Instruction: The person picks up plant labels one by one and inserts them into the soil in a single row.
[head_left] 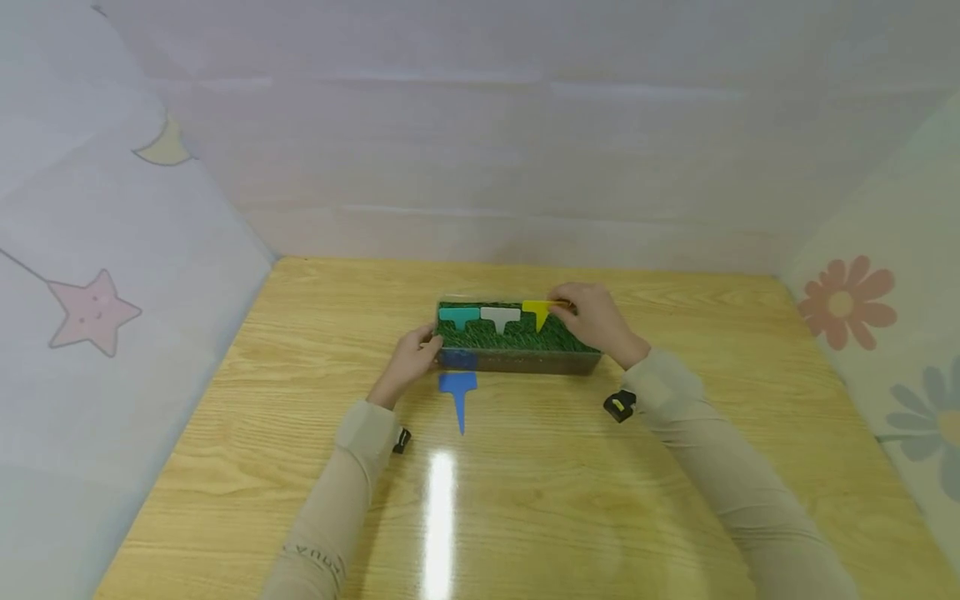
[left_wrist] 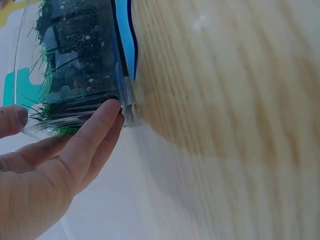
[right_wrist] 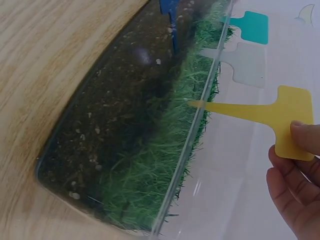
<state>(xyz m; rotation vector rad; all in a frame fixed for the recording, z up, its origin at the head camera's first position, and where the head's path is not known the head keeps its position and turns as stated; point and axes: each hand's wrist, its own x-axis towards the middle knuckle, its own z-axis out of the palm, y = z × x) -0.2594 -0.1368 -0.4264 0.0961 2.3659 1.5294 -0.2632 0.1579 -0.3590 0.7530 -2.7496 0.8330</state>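
A clear rectangular planter box (head_left: 525,362), with soil below and green grass (right_wrist: 150,165) on top, stands on the table. My left hand (head_left: 409,360) holds its left end, thumb at the rim and fingers against the end wall. My right hand (head_left: 596,321) pinches the head of a yellow T-shaped plant label (right_wrist: 295,117) between thumb and fingers. The label's pointed tip reaches into the grass. To its left, a teal plant label (head_left: 459,316) and a white plant label (head_left: 500,316) stand upright in the grass.
A blue plant label (head_left: 459,385) lies on the wooden table (head_left: 540,483) in front of the box, near its left end. The box's front wall reflects it. Pale walls surround the table at the back and both sides.
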